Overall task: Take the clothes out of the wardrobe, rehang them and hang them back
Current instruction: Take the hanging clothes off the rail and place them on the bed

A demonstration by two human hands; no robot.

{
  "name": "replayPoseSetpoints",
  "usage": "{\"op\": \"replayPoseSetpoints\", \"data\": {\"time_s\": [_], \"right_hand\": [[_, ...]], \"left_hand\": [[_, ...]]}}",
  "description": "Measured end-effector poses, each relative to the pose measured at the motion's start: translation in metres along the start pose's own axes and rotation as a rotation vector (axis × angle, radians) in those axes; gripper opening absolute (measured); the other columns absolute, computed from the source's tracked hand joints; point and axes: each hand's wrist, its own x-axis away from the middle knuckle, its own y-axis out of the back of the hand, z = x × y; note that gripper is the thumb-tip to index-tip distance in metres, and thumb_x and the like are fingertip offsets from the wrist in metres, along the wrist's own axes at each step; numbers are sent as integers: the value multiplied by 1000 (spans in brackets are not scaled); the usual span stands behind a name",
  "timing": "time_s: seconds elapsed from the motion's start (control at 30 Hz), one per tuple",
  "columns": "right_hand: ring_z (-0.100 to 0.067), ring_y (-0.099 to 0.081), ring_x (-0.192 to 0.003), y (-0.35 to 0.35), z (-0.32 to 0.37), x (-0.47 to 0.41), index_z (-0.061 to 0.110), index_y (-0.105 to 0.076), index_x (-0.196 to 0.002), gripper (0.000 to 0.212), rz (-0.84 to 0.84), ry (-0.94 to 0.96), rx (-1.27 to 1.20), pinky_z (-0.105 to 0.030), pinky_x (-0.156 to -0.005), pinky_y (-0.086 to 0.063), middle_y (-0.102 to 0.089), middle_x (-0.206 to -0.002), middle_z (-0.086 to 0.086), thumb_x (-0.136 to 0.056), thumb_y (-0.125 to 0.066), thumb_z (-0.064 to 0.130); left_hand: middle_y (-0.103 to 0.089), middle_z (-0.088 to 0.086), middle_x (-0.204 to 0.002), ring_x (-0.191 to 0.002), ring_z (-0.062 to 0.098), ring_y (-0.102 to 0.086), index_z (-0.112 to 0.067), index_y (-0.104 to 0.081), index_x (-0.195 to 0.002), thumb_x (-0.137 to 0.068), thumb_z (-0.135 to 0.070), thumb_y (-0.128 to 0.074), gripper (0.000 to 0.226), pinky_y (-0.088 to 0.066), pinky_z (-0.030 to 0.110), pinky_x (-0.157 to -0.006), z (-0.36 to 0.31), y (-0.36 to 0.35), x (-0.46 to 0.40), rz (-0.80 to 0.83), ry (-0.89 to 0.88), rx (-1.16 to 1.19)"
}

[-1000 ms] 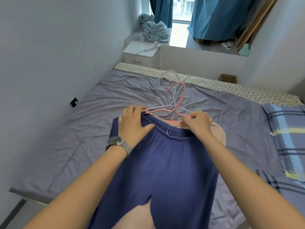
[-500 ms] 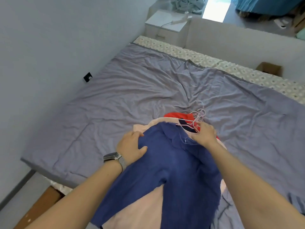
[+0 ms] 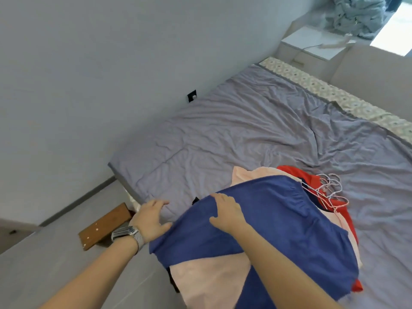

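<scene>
A pile of clothes lies on the near edge of the bed (image 3: 223,134). Blue shorts (image 3: 296,228) are on top, over a pale pink garment (image 3: 209,279) and a red garment (image 3: 296,175). Several thin wire hangers (image 3: 330,188), pink and white, stick out at the far right end of the pile. My right hand (image 3: 227,211) lies flat on the blue shorts with fingers spread. To the left, my left hand (image 3: 150,216), a watch on its wrist, rests open at the edge of the shorts on the bed sheet.
A grey wall runs along the left of the bed. A brown wooden board (image 3: 104,226) lies on the floor by the bed corner. A white nightstand (image 3: 312,43) and a heap of light blue cloth (image 3: 354,16) sit at the far end.
The pile has been laid down on the bed. My right hand let go of the hangers and moved onto the blue shorts. The camera turned left and downward.
</scene>
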Motion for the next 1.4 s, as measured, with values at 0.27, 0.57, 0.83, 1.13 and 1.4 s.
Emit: {"op": "replayPoseSetpoints", "data": {"time_s": [0.27, 0.57, 0.83, 1.13, 1.4], "right_hand": [[-29, -35, -132, -32, 149, 60, 24, -24, -148, 75, 59, 237, 183, -40, -105, -35, -38, -145, -6, -84, -61, 34], [-32, -37, -129, -199, 378, 230, 24, -25, -145, 82, 317, 702, 451, -45, -102, -38, -43, -140, -7, -78, -67, 45], [-33, -37, -131, -379, 564, 421, 23, -26, -146, 80, 595, 1215, 574, -42, -105, -40, -43, -140, -14, -80, -69, 39], [-30, -49, -123, -531, 681, 549, 19, -35, -142, 73, 884, 1550, 609, -33, -100, -43, -51, -132, -13, -78, -69, 26], [-22, -51, -124, -625, 805, 638, 17, -41, -141, 65, 980, 1694, 566, -29, -98, -44, -52, -134, -6, -80, -64, 20]], "left_hand": [[-43, 5, -136, -124, 23, -43, -23, -36, -141, -85, -35, -57, 61, -39, 30, -100, 84, -5, 132, -206, 146, 150], [-39, 5, -139, -127, 25, -43, -22, -24, -145, -76, -46, -64, 83, -42, 38, -101, 232, -51, 429, -407, 639, 406], [-38, 12, -139, -129, 28, -39, -13, -29, -143, -74, -37, -71, 84, -34, 32, -107, 343, -125, 729, -673, 1202, 594], [-52, 6, -118, -112, 27, -55, -29, -50, -128, -70, -50, -49, 61, -46, 36, -92, 394, -185, 884, -820, 1532, 756], [-40, 8, -138, -123, 25, -45, -20, -36, -141, -88, -27, -58, 58, -38, 32, -103, 467, -186, 987, -978, 1797, 853]]}}
